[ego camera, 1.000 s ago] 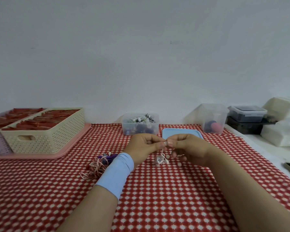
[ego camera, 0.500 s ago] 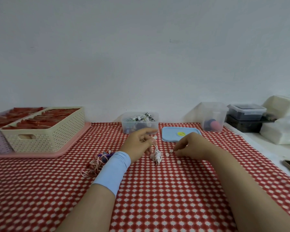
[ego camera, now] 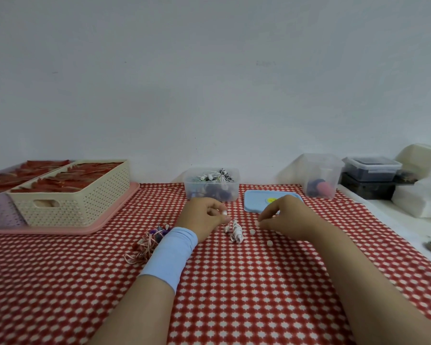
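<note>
Left hand [ego camera: 204,217]: grip closed, thumb and forefinger pinching one end of the white wound earphone bundle [ego camera: 235,230]. The bundle's coiled, glossy body lies on the cloth just right of that hand.

Right hand [ego camera: 288,216]: fingers curled downward, grip pinching a small white rounded cap [ego camera: 258,223] that sits on the cloth. Two further loose white caps [ego camera: 252,231] lie near, one between the bundle and the right hand, one nearer the viewer.

The counter [ego camera: 234,295] carries a red-and-white patterned cloth. A light-blue fabric wristband [ego camera: 172,252] covers the left wrist and partly hides a tangle of pink and purple cords [ego camera: 147,242] to its left.

Far side: a clear plastic tub of mixed earphones [ego camera: 211,188], a flat blue plastic lid [ego camera: 254,202] partly behind the right hand, and a second clear tub [ego camera: 321,179] to the right. Far left: a cream perforated plastic basket [ego camera: 72,207] on a pink tray [ego camera: 60,229].
</note>
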Tool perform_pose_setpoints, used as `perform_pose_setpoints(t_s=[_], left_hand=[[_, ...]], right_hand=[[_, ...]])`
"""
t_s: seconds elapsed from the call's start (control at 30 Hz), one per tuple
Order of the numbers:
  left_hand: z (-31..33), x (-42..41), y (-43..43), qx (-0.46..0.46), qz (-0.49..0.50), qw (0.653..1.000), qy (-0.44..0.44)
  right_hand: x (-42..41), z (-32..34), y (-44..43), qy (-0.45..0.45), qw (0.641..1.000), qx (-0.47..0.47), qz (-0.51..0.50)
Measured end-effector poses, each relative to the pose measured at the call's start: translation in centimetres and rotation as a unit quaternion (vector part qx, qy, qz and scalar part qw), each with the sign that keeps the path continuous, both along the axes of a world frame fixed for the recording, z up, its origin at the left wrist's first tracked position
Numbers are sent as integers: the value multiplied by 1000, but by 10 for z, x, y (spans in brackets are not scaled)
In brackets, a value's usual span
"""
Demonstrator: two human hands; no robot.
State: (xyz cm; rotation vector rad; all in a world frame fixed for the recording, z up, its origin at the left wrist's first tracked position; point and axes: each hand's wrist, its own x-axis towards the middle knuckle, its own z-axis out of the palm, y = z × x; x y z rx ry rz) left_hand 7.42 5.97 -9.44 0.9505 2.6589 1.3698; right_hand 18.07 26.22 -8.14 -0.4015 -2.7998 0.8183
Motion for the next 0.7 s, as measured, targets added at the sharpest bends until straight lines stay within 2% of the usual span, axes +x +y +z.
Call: perform_pose_setpoints(t_s=[0.17, 0.33, 0.5, 0.7], left_hand=[[-6, -5, 0, -93, 2, 995, 37], [-1, -8, -3, -105, 39, 985, 133], [3, -1, -6, -186, -1, 980, 75], [-2, -3, -1, -164, 3, 983, 80]], right_hand=[[-7, -3, -10, 87, 996, -34, 15], [-13, -7, -17, 95, 991, -95, 26], [-13, -7, -22, 102, 985, -133, 36], [-10, -6, -26, 105, 974, -199, 28]])
